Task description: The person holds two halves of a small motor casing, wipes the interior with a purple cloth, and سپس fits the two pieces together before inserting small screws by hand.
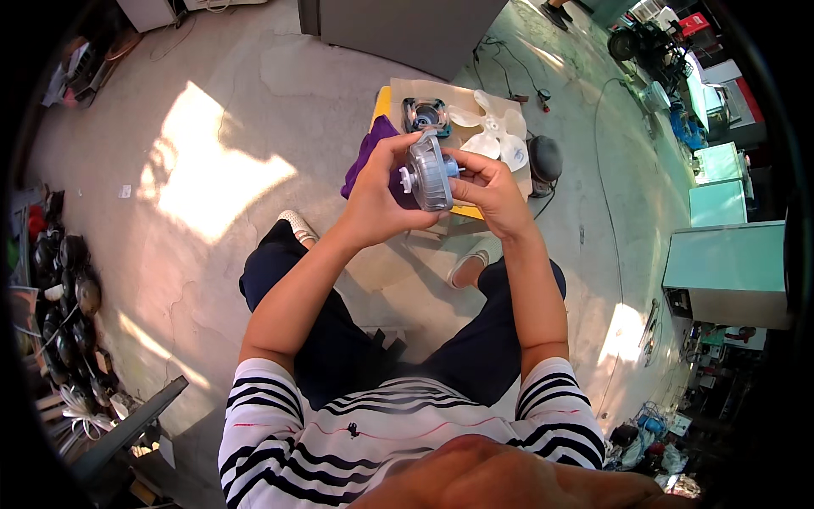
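My left hand is wrapped round the rim of a round, grey, ribbed housing, held tilted above a low table. A small white knob sticks out of its left face. On its other side my right hand pinches a light-blue piece with a thin pin at its end. Whether that piece is fixed to the housing I cannot tell. Just beyond my hands lie an open motor part with a dark round opening and a white fan blade.
Cardboard covers much of the yellow table, with a purple cloth at its left edge. A dark rounded object stands off its right side. A grey cabinet is ahead; a cable crosses the floor at right.
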Demonstrator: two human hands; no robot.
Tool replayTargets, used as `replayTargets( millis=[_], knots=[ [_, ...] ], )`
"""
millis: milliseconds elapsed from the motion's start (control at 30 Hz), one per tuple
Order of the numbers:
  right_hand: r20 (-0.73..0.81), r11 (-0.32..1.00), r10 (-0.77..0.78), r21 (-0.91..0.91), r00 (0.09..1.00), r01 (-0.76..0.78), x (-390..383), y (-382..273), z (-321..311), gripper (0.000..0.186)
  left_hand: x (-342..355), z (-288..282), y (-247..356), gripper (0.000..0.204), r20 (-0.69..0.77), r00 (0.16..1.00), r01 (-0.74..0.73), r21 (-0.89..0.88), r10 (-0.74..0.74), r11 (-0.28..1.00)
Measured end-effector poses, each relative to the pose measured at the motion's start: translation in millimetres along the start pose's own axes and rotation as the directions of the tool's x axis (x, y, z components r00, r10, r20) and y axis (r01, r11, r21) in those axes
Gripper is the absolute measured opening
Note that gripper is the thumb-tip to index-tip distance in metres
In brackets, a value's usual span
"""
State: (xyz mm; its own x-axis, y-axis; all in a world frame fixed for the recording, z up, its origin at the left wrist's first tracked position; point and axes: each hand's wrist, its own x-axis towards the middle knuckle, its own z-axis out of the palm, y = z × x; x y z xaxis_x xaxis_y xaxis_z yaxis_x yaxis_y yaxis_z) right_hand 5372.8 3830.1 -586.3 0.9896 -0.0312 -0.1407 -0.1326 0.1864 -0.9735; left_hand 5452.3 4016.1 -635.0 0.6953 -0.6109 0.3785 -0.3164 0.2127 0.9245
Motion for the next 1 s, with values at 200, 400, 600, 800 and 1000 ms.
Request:
replayTargets(
  millis=[200,400,600,800,1000],
  knots=[
    [-0.084,0.968,-0.107,0.22,0.991,0.123,24.4,-5.1,-54.3,0.043,26.6,-20.2,-8.6,0.119,-0.112,0.993,0.053,0.18,-0.033,0.982],
    [-0.328,0.849,-0.13,0.451,0.936,0.276,25.4,8.2,-111.2,0.034,62.7,-33.5,-45.3,0.1,-0.19,0.96,0.269,0.442,-0.204,0.856],
    [-0.421,0.802,0.041,0.555,0.906,0.222,24.1,26.1,-135.4,0.029,85.4,-18.1,-81.5,0.107,-0.105,0.969,0.238,0.621,-0.222,0.746],
    [-0.404,0.793,0.024,0.565,0.915,0.228,15.5,29.6,-151.0,0.028,94.7,-2.1,-102.8,0.119,-0.112,0.931,0.316,0.723,-0.347,0.614],
    [-0.404,0.829,0.0,0.511,0.915,0.226,3.9,18.5,-145.5,0.027,99.7,-0.3,-109.3,0.116,-0.134,0.92,0.352,0.699,-0.369,0.623]
  ],
)
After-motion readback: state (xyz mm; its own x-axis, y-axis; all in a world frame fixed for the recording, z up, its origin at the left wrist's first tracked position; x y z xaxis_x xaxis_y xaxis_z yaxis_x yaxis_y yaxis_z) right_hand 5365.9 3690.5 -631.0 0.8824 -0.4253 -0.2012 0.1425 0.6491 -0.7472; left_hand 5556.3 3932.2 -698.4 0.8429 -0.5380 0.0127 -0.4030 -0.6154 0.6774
